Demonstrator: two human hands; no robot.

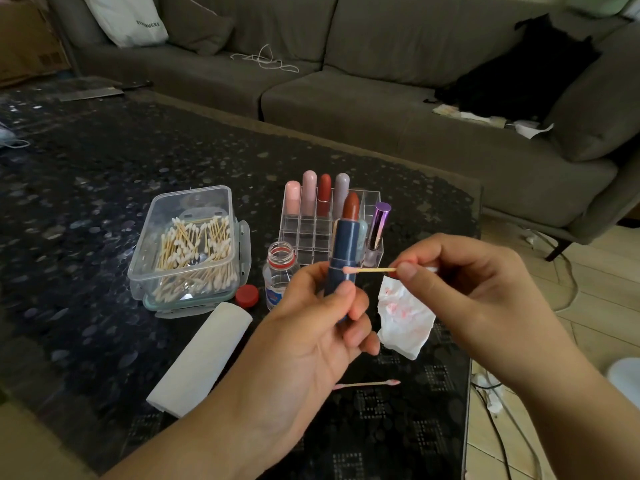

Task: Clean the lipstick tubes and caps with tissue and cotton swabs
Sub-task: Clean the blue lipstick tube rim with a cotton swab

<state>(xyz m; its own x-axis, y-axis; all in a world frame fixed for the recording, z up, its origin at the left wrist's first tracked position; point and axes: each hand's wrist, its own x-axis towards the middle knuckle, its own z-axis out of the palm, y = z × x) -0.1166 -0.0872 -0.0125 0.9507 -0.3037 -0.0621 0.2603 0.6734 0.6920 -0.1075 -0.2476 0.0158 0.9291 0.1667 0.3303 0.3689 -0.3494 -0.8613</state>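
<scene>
Lipstick tube (pixel 343 251), navy and upright with its brown-red bullet raised, sits gripped in the left hand (pixel 311 327). Right hand (pixel 460 289) pinches a cotton swab (pixel 370 270), tip touching the tube; a stained tissue (pixel 405 313) hangs right of the tube.

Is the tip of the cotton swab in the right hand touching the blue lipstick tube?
Touching. The head view shows the cotton swab, pinched by the right hand, with its pink tip pressed on the blue lipstick tube that the left hand holds.
</scene>
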